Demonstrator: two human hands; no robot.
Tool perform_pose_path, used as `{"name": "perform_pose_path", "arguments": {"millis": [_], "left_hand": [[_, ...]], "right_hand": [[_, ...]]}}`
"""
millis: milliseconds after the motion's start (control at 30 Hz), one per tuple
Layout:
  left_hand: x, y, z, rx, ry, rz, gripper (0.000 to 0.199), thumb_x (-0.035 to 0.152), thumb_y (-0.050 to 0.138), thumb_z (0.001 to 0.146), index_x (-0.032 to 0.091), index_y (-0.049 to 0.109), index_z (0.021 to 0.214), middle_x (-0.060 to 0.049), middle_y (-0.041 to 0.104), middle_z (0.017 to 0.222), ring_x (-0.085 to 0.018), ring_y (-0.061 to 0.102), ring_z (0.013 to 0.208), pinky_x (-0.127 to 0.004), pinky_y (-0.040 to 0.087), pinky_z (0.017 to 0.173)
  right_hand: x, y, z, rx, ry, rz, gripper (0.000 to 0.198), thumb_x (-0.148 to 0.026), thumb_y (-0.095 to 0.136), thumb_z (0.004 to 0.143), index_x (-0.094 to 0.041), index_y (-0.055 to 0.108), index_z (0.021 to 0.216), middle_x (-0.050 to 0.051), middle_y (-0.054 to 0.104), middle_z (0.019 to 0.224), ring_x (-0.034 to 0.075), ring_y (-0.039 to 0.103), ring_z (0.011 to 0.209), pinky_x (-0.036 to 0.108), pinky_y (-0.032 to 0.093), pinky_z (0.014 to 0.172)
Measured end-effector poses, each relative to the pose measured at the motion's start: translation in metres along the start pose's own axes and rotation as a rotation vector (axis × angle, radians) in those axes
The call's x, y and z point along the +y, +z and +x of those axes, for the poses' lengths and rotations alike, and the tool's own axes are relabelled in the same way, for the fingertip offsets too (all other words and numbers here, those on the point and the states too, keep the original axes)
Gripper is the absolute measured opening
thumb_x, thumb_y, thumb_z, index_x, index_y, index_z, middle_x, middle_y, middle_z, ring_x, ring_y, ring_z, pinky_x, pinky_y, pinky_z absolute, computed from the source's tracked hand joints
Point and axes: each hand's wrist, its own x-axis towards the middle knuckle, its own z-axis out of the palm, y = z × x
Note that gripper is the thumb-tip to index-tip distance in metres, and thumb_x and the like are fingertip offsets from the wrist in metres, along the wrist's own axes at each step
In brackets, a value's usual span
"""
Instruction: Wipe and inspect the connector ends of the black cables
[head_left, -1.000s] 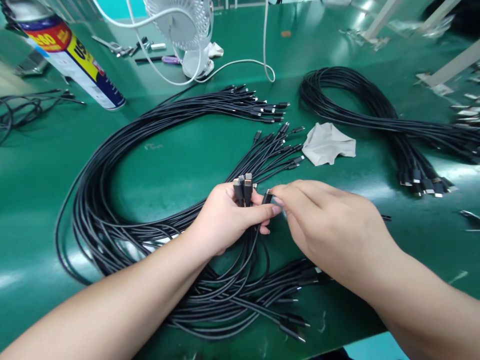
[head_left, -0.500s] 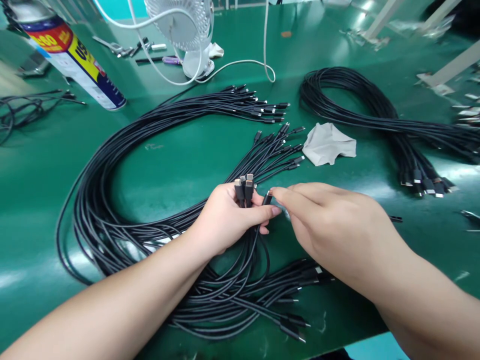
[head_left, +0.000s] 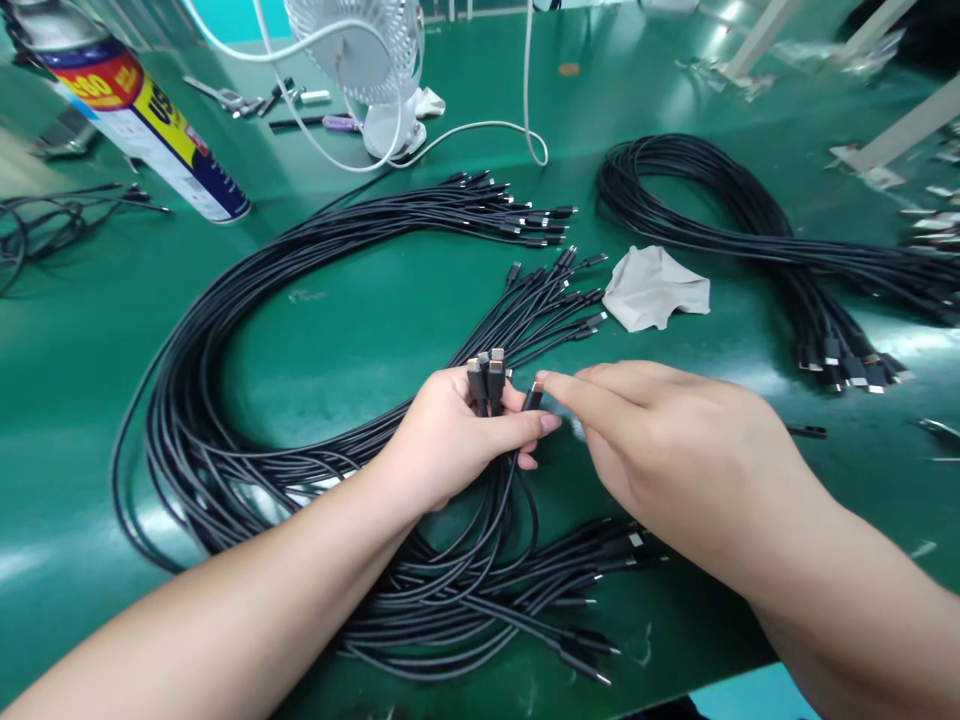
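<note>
My left hand [head_left: 457, 440] is closed round several black USB cables, their plugs [head_left: 495, 380] standing up above the fist. One plug [head_left: 533, 395] is pinched apart from these between thumb and fingers, its metal tip up and tilted right. My right hand [head_left: 660, 440] is closed, its index fingertip touching or very close to that tip. A thin dark end [head_left: 806, 432] shows beyond the back of this hand; the rest is hidden, so its kind is unclear. Below and left of the hands lies a big looped bundle of black cables [head_left: 202, 380].
A grey cloth [head_left: 656, 290] lies beyond the hands. A second cable bundle [head_left: 697, 190] is at right. Behind stand a white fan [head_left: 360, 50] with a looping white cord and a spray can [head_left: 150, 120]. Loose tools lie near the fan. The green table's [head_left: 645, 690] front edge is close.
The dark end beyond my right hand has shifted a little to the right and sticks out further. The pinched plug's metal tip shows more. My left hand stays nearly still.
</note>
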Motion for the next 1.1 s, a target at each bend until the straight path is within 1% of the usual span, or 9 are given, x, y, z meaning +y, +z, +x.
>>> {"name": "perform_pose_path", "arguments": {"millis": [100, 200, 300, 400, 533, 700, 900, 1000, 1100], "left_hand": [[-0.001, 0.0, 0.0, -0.012, -0.004, -0.012, 0.034, 0.017, 0.086, 0.058, 0.015, 0.053, 0.064, 0.006, 0.061, 0.052, -0.011, 0.062, 0.048, -0.022, 0.051, 0.052], [-0.001, -0.001, 0.0, -0.038, 0.006, -0.003, 0.031, 0.019, 0.085, 0.061, 0.015, 0.054, 0.066, 0.005, 0.062, 0.054, -0.01, 0.062, 0.049, -0.023, 0.052, 0.053], [0.0, -0.001, -0.001, -0.046, 0.001, 0.012, 0.031, 0.019, 0.085, 0.06, 0.014, 0.056, 0.066, 0.004, 0.063, 0.055, -0.01, 0.062, 0.049, -0.022, 0.052, 0.053], [0.002, 0.0, -0.002, -0.044, -0.006, 0.006, 0.032, 0.019, 0.085, 0.06, 0.014, 0.054, 0.066, 0.005, 0.062, 0.053, -0.009, 0.061, 0.047, -0.02, 0.05, 0.051], [0.003, 0.001, -0.002, -0.056, -0.001, -0.006, 0.034, 0.019, 0.086, 0.059, 0.015, 0.053, 0.066, 0.006, 0.062, 0.051, -0.009, 0.061, 0.046, -0.019, 0.049, 0.05], [0.001, 0.0, -0.001, -0.076, 0.008, 0.012, 0.035, 0.02, 0.086, 0.061, 0.015, 0.051, 0.066, 0.005, 0.062, 0.05, -0.008, 0.06, 0.046, -0.019, 0.049, 0.051], [0.002, 0.0, -0.001, -0.071, 0.003, 0.01, 0.036, 0.02, 0.086, 0.059, 0.015, 0.051, 0.066, 0.006, 0.061, 0.051, -0.009, 0.06, 0.046, -0.02, 0.049, 0.051], [0.003, 0.0, -0.002, -0.067, 0.001, 0.01, 0.036, 0.02, 0.087, 0.059, 0.015, 0.052, 0.066, 0.006, 0.061, 0.053, -0.009, 0.061, 0.046, -0.021, 0.049, 0.051], [0.003, 0.0, -0.002, -0.065, -0.003, 0.018, 0.035, 0.021, 0.087, 0.059, 0.015, 0.052, 0.066, 0.005, 0.062, 0.053, -0.01, 0.061, 0.046, -0.022, 0.049, 0.052]], "right_hand": [[0.001, -0.001, 0.001, -0.024, 0.052, 0.072, 0.03, -0.008, 0.045, 0.088, -0.01, 0.073, 0.096, 0.012, 0.075, 0.086, 0.024, 0.069, 0.066, 0.033, 0.047, 0.051], [0.004, 0.0, 0.004, -0.083, 0.155, 0.279, 0.026, -0.014, 0.046, 0.091, -0.012, 0.071, 0.098, 0.01, 0.074, 0.09, 0.022, 0.069, 0.071, 0.032, 0.049, 0.058], [0.009, 0.001, 0.009, -0.092, 0.214, 0.491, 0.018, -0.014, 0.05, 0.091, -0.015, 0.068, 0.094, 0.004, 0.072, 0.086, 0.016, 0.066, 0.073, 0.026, 0.049, 0.063], [0.013, 0.002, 0.013, -0.086, 0.218, 0.619, 0.016, -0.01, 0.052, 0.09, -0.016, 0.066, 0.084, 0.0, 0.069, 0.077, 0.01, 0.062, 0.067, 0.02, 0.045, 0.061], [0.015, 0.003, 0.015, -0.081, 0.219, 0.634, 0.016, -0.008, 0.056, 0.089, -0.016, 0.066, 0.08, -0.003, 0.068, 0.071, 0.007, 0.059, 0.063, 0.017, 0.044, 0.06], [0.016, 0.005, 0.014, -0.072, 0.2, 0.602, 0.015, -0.008, 0.058, 0.089, -0.016, 0.067, 0.081, -0.002, 0.07, 0.073, 0.008, 0.063, 0.067, 0.018, 0.046, 0.064], [0.015, 0.003, 0.014, -0.051, 0.171, 0.587, 0.018, -0.007, 0.054, 0.089, -0.017, 0.068, 0.084, 0.0, 0.073, 0.078, 0.011, 0.066, 0.069, 0.02, 0.048, 0.063], [0.015, 0.001, 0.014, -0.073, 0.189, 0.618, 0.02, -0.006, 0.053, 0.089, -0.018, 0.069, 0.088, 0.001, 0.075, 0.084, 0.011, 0.068, 0.07, 0.02, 0.05, 0.064], [0.016, -0.001, 0.015, -0.107, 0.21, 0.639, 0.019, -0.008, 0.054, 0.089, -0.019, 0.07, 0.086, 0.001, 0.076, 0.083, 0.012, 0.068, 0.07, 0.022, 0.051, 0.064]]}}
